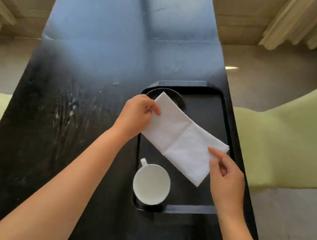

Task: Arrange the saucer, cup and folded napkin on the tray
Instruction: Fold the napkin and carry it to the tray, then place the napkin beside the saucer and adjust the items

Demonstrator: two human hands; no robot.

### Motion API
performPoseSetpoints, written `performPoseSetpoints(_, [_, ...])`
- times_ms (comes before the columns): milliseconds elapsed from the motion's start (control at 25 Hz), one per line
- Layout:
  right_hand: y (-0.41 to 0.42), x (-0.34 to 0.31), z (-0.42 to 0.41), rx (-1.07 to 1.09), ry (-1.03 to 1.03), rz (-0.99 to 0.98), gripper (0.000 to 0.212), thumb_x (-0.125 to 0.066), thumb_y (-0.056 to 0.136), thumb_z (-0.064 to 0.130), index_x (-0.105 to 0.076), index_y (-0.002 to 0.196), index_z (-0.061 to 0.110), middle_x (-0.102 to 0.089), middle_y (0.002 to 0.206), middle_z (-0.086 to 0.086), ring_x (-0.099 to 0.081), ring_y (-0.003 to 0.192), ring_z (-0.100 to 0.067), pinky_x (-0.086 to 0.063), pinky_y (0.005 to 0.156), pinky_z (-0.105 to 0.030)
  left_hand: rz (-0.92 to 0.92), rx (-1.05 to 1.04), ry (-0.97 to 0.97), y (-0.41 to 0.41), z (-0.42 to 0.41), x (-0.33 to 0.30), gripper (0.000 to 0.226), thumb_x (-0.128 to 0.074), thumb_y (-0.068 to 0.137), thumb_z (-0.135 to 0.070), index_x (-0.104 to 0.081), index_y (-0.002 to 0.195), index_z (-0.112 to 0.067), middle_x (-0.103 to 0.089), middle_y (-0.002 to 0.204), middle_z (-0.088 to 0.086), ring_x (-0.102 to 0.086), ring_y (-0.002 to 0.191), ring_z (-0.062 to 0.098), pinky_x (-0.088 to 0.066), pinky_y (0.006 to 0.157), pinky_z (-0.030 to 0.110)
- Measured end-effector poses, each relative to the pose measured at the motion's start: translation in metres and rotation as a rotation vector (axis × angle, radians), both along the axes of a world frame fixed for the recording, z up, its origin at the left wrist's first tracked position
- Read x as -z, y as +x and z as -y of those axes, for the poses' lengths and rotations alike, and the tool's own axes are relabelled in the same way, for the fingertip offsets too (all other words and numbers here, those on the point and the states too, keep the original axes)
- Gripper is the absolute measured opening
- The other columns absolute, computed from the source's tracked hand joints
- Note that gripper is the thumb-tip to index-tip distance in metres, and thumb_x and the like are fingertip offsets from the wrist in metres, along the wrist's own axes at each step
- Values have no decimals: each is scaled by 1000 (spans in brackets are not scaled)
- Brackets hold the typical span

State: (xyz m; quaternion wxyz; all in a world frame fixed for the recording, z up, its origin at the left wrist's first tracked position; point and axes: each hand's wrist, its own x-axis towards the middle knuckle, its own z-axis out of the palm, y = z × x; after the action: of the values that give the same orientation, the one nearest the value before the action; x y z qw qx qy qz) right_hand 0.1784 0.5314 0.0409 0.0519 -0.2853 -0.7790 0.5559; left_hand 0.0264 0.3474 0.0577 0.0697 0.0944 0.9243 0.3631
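Pinching the white napkin [179, 136] at both ends, my left hand [136, 115] and right hand [224, 177] hold it over the black tray [188, 207], between saucer [174, 96] and cup [151, 183]

One wide-angle view looks from head height, forward and steeply down along a long dark table [71, 128]. The near end fills the bottom edge; the far end narrows toward the top. Both forearms reach in from below, close to the lens. Edges bend outward.
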Motion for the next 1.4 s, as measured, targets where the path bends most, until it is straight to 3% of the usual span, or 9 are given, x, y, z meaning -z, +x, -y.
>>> performPoseSetpoints(120, [18,18,-31,114,-78,95,24,-60,90,16,-66,111,27,-66,98,1,-64,92,-17,-56,84,-40,-103,198,-109,-13,-77,18,27,-47,85,2,-73,85,-7,-62,97,10,-55,92,26,-46,78,33])
performPoseSetpoints(200, [24,31,-41,138,-95,153,26,-62,88,16,-67,113,24,-67,95,2,-65,88,-15,-57,84,-36,-151,320,-231,-19,-113,36,21,-51,84,-4,-71,89,-6,-62,101,14,-56,96,32,-47,81,38])
performPoseSetpoints(360, [22,53,-43,119,-17,243,30,-62,89,17,-64,118,20,-64,86,9,-60,81,-3,-47,75,-12,-145,468,-461,-24,-146,68,23,-51,87,-18,-66,104,-10,-59,113,10,-53,102,30,-39,90,38])
performPoseSetpoints(560, [16,70,-49,41,92,310,32,-59,91,22,-62,122,19,-69,102,1,-62,90,-9,-51,85,-22,-85,534,-552,-23,-158,93,44,-57,85,-34,-52,124,-13,-48,127,7,-43,116,26,-27,105,40])
performPoseSetpoints(640, [16,74,-53,-51,218,351,30,-59,91,25,-62,120,18,-71,99,0,-64,87,-12,-54,80,-26,-71,548,-529,-20,-156,98,58,-61,82,-40,-45,131,-13,-43,133,7,-36,124,26,-21,109,42])
performPoseSetpoints(800, [17,86,-57,-268,843,232,30,-82,67,17,-70,94,14,-61,77,-4,-58,65,-18,-50,50,-28,-7,656,-547,-13,-151,105,92,-68,72,-54,-26,144,-15,-20,150,9,-9,142,26,2,115,50])
performPoseSetpoints(1000, [23,109,-62,-449,1035,97,55,-82,65,11,-65,118,13,-61,126,-17,-54,122,-32,-47,96,-48,-123,689,-644,-5,-145,109,97,-63,73,-62,-11,148,-31,20,157,9,25,142,26,8,109,64])
performPoseSetpoints(1160, [27,115,-68,-481,1030,104,54,-83,66,13,-66,117,11,-60,127,-19,-54,122,-29,-43,99,-47,42,740,-571,12,-145,114,78,-52,87,-51,-5,148,-39,14,159,5,16,145,21,3,114,58])
performPoseSetpoints(1400, [22,109,-71,-506,1041,116,45,-80,70,17,-68,113,12,-64,123,-17,-59,117,-30,-48,95,-48,42,778,-551,8,-141,114,83,-51,84,-58,-2,148,-38,11,159,3,14,145,20,8,114,54])
